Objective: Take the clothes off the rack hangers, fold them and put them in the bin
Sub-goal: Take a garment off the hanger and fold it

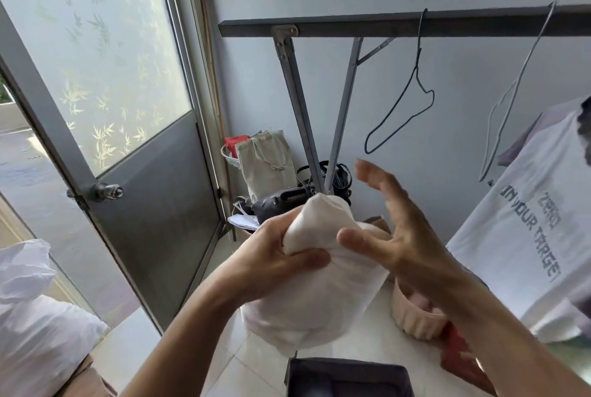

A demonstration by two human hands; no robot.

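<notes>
At centre, left hand [278, 256]: fingers and thumb curled tight round the bunched upper part of the white garment [319, 294], thumb laid across the front of the cloth.
white garment: held up in the air before the person, gathered into a rounded bundle at the top, the rest hanging loose toward 6 o'clock.
right hand [406, 236]: at 3 o'clock of the bundle, fingers straight and spread, holding nothing; its thumb lies against the cloth, its fingers stand off it.
dark bin [345, 377]: on the pale floor at 6 o'clock, just below the garment's hanging end and apart from it; only its top shows.
pink ribbed basket [412, 316]: on the floor at 4 o'clock of the garment, partly hidden by the right forearm; a red item [457, 352] beside it is too blurred to tell.
rack bar [383, 24]: dark, running from 12 to 2 o'clock, its slanted metal legs coming down behind the bundle.
dark wire hanger [406, 102]: bare, hooked on the bar at 1 o'clock.
pale wire hanger [511, 92]: bare, hooked on the bar at 2 o'clock.
printed T-shirt [527, 236]: white with grey lettering, hanging at 3 o'clock by the right edge.
cream tote [265, 163]: in the corner at 12 o'clock, behind the bundle, with a dark bag [281, 201] just in front.
metal door [153, 188]: at 9 to 10 o'clock, frosted glass above, standing open.
</notes>
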